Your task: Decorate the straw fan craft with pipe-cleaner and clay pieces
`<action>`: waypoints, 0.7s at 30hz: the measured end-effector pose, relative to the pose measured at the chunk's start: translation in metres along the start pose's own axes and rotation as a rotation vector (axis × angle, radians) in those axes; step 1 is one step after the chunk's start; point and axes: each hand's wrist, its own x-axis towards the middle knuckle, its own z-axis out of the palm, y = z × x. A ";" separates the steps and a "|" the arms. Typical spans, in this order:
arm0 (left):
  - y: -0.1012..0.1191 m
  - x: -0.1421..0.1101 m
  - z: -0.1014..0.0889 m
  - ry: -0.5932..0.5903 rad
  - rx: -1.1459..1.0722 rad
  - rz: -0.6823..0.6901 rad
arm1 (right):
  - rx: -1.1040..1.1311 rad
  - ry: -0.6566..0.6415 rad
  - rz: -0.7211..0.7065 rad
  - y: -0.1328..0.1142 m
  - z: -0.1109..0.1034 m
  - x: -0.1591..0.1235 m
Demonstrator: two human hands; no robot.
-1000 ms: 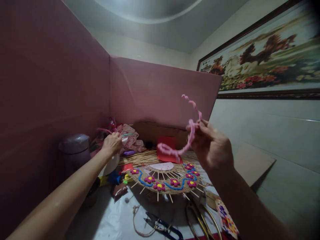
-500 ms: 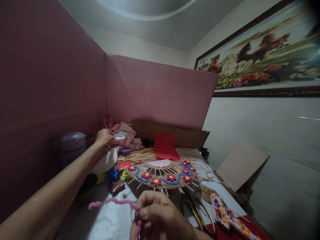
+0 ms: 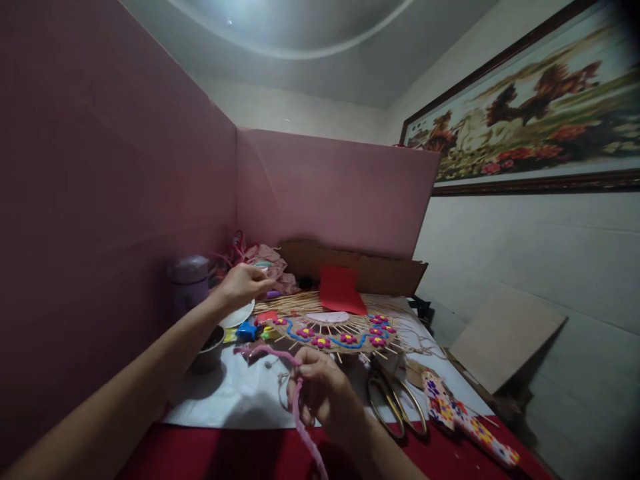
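Note:
My right hand pinches a fuzzy pink cord between thumb and fingers. One end of the cord reaches up to the left; the other hangs toward the red cloth. A thin pale loop of thread shows beside these fingers. Raised at the left, my left hand has its fingers pressed together, and anything between them is too small to make out. It is in front of a crumpled pink cloth. Beyond my right hand lies a fan-shaped piece with sticks, pink flowers and a blue wavy line.
Gold-handled scissors and a flowered strip lie at the right. A dark cup, blue packet and lidded container stand left. Behind are thin sticks, red paper, cardboard and pink panels.
My left hand has moved right from the pink cloth's left edge, its fingers now pointing right. My right hand keeps its pinch on the pink cord. The view has shifted, showing more red cloth.

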 end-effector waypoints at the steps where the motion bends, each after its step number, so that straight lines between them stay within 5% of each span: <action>1: 0.003 -0.016 0.003 -0.083 -0.101 0.019 | -0.006 0.011 -0.022 0.001 -0.002 -0.001; 8: -0.013 -0.090 0.029 -0.326 -0.415 -0.029 | -0.122 0.028 -0.062 0.001 -0.009 -0.008; 15: -0.026 -0.089 0.045 -0.440 -0.471 -0.056 | -0.173 0.065 -0.086 0.001 -0.012 -0.005; 21: -0.045 -0.078 0.044 -0.522 -0.392 0.022 | -0.186 0.112 0.080 0.007 -0.013 -0.002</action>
